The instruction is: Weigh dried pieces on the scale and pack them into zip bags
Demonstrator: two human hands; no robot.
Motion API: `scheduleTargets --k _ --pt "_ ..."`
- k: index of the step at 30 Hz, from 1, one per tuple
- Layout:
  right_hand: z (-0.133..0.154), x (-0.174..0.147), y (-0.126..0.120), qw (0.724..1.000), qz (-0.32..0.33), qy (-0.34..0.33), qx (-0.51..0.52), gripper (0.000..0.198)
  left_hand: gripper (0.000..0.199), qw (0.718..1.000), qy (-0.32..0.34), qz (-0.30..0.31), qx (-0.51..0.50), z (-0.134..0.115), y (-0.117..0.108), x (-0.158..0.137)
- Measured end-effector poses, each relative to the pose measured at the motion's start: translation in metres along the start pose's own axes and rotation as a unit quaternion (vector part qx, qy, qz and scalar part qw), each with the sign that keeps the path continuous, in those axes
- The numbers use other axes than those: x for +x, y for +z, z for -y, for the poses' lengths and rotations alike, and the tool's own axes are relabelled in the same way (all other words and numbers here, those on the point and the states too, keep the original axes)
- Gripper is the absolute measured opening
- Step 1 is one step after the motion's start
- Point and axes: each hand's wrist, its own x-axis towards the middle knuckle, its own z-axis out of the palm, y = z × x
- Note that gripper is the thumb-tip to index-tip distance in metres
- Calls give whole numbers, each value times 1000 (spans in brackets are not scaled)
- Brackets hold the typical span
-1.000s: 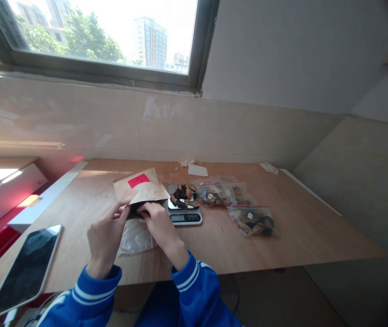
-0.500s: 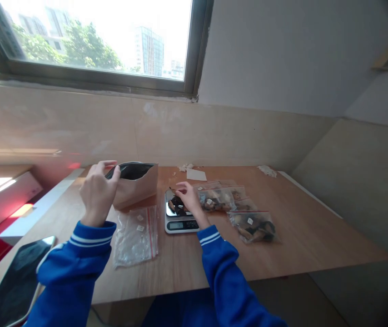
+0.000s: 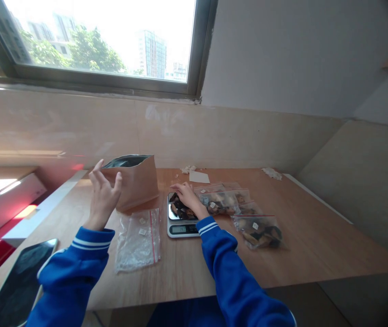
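My left hand is beside the left edge of a brown paper bag, with fingers spread and nothing in them. The bag stands upright with its dark-lined mouth open. My right hand is low over a small digital kitchen scale, its fingers stretched out above dark brown dried slices on the scale's plate. No piece shows between these fingers, and the hand partly hides the slices. In front of the bag lie clear zip bags with small white labels, lying flat.
Several zip bags of dried slices lie right of the scale. A white card and crumpled tissue lie behind it, with another tissue at the back right. A phone rests at the table's left edge.
My left hand has let go of the paper bag's rim and opened its fingers. My right hand has lowered toward the scale; the slice seen at its fingertips no longer shows there.
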Motion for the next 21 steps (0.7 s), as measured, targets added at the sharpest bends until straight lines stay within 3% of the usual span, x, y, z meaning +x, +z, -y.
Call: scheduleTargets --k 8,12,15,18,21 --pt "-34 -56 -30 974 -194 4 112 36 78 997 51 12 -59 30 12 -9" --pt "-52 -92 -23 955 -252 37 152 31 75 997 54 2 -57 31 16 -19" --pt "-56 -111 -9 937 -284 67 193 28 72 997 55 -41 -31 20 16 -28" --pt "-55 -123 0 921 -321 81 206 26 57 997 34 -72 8 9 15 -42" --pt "-51 -130 2 922 -328 74 194 26 27 999 -11 32 28 0 17 -66"
